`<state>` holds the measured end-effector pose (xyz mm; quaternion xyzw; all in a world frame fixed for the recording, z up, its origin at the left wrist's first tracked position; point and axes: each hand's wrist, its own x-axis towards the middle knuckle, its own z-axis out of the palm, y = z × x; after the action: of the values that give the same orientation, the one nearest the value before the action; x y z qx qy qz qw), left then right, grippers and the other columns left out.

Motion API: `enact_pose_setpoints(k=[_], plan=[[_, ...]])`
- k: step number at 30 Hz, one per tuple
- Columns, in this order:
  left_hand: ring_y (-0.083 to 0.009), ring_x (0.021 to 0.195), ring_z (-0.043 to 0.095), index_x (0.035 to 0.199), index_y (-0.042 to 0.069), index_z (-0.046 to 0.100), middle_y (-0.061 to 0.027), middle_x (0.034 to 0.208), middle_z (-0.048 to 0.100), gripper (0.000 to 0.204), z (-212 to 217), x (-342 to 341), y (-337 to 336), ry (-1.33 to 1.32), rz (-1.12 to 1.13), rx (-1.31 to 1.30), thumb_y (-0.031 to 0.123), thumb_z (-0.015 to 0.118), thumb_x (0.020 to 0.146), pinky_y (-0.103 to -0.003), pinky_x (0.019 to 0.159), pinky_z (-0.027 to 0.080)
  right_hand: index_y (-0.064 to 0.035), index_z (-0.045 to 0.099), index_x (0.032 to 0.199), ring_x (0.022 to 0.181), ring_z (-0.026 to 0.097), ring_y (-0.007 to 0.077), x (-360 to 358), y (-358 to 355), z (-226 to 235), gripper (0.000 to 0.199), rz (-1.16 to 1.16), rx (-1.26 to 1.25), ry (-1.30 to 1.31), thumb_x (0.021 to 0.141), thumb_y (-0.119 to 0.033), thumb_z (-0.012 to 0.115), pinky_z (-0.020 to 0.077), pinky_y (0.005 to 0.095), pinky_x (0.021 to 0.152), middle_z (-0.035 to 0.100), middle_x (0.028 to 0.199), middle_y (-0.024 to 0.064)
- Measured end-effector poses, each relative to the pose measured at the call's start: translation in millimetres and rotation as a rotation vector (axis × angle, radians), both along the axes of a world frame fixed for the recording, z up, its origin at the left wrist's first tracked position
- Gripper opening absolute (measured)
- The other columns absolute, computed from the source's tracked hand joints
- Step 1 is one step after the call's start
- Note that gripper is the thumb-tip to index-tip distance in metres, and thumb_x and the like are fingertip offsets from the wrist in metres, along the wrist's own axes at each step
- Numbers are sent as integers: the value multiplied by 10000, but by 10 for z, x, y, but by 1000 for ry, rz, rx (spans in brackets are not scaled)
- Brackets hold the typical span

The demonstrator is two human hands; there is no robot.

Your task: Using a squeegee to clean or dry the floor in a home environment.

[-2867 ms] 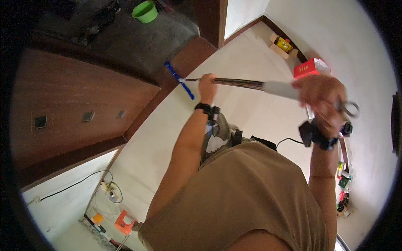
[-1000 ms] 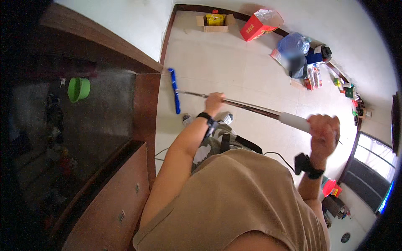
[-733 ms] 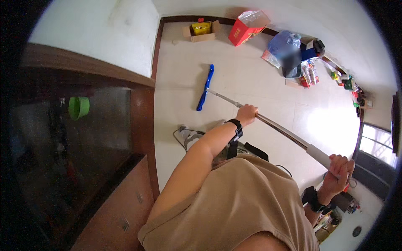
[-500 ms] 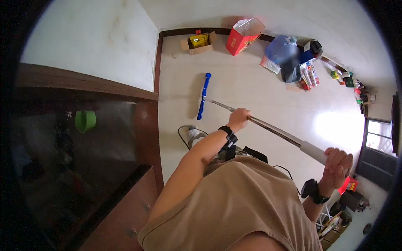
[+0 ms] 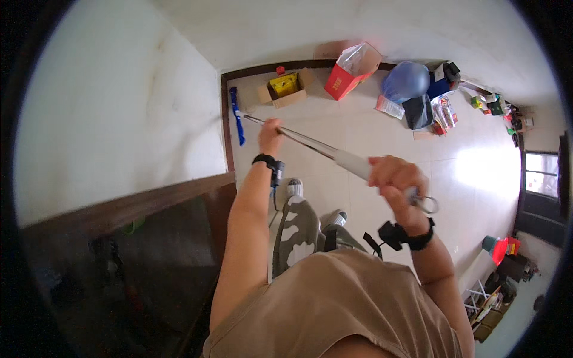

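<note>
A long-handled mop with a narrow blue head (image 5: 238,122) stretches across in front of me. Its head lies on the floor along the dark baseboard at the left wall, left of an open cardboard box. My left hand (image 5: 271,136) is closed around the thin metal pole (image 5: 310,144), not far from the head. Farther up, my right hand (image 5: 397,182) grips the thick white handle grip (image 5: 353,163), and a hanging loop (image 5: 428,205) sticks out past it. Both wrists wear black bands with small devices.
Yellow packets fill the cardboard box (image 5: 264,94). Along the far wall are a red box (image 5: 340,85), a blue translucent bag (image 5: 407,82) and a dark bag (image 5: 418,112). A dark glossy panel (image 5: 161,262) stands at lower left. My shoes (image 5: 295,188) are on the pale tiles.
The mop head has slid left across the floor to the baseboard. Both hands have moved left with the pole, still gripping it, and my view has shifted, showing both feet.
</note>
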<state>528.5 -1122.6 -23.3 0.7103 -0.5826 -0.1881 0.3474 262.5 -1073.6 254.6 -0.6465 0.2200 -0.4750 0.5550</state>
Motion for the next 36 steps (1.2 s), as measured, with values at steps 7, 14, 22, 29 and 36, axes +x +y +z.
enact_pose_setpoints(k=[7,14,22,29,36], plan=[[-325,944,504,825,44,576,-165,916,563,141,-529,544,-495,-132,-34,128,106,534,705,-403,795,430,-56,436,710,670,538,205,528,-370,-356,126,-198,105,-31,795,3,508,432,409,762,518,679,75],[-323,793,536,678,43,554,-145,737,562,60,-497,-102,-237,-123,-411,269,99,535,671,-430,689,435,-38,438,710,596,496,193,-95,-145,100,92,-548,177,175,769,19,480,474,405,687,517,646,104],[-322,778,531,710,46,534,-139,737,557,65,209,-1395,738,116,-637,293,94,509,673,-437,686,425,-112,327,641,524,378,153,-906,588,981,250,-820,327,207,799,-157,514,427,382,703,335,547,20],[-309,813,521,736,62,529,-126,773,552,50,429,-1519,760,108,-709,323,83,509,696,-425,694,430,-109,348,657,535,423,160,-1081,841,1047,280,-717,236,132,789,-224,567,427,397,735,372,530,27],[-321,765,519,723,53,502,-123,738,532,106,265,-1954,331,52,-742,150,148,466,755,-429,647,426,-102,355,669,546,418,159,-1454,941,795,282,-848,142,62,792,-242,567,436,431,782,374,549,24]])
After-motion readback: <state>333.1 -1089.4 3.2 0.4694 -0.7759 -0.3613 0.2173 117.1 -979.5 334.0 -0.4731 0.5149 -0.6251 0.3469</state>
